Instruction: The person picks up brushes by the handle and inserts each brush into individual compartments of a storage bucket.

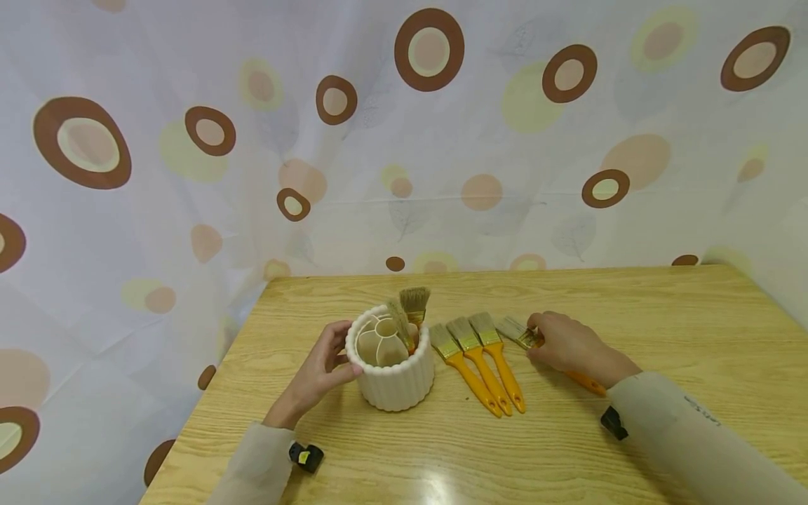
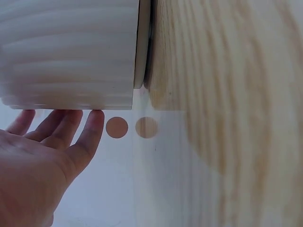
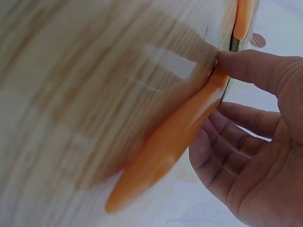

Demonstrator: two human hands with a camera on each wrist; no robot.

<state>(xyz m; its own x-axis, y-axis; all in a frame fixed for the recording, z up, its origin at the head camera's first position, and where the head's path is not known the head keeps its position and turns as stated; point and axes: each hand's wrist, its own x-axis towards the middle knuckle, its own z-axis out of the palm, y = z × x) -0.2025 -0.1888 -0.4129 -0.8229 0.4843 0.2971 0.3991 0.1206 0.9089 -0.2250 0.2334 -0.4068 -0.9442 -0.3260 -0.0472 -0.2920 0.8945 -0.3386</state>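
A white ribbed round holder (image 1: pixel 395 386) with petal-shaped compartments stands on the table. Two paintbrushes, one a paintbrush (image 1: pixel 414 300) with its bristles up, stand in its right-hand compartments. My left hand (image 1: pixel 320 368) holds the holder's left side, thumb near the front rim; in the left wrist view its fingertips (image 2: pixel 96 118) touch the ribbed wall. Farther right, my right hand (image 1: pixel 571 347) pinches a paintbrush (image 3: pixel 165 137) near its metal band. That brush lies low over the table, bristles pointing left, its orange handle (image 1: pixel 587 382) showing beyond the hand.
Three orange-handled paintbrushes (image 1: pixel 481 361) lie side by side between the holder and my right hand. The wooden table (image 1: pixel 505 463) meets a patterned cloth (image 1: pixel 360 238) at its back and left edges.
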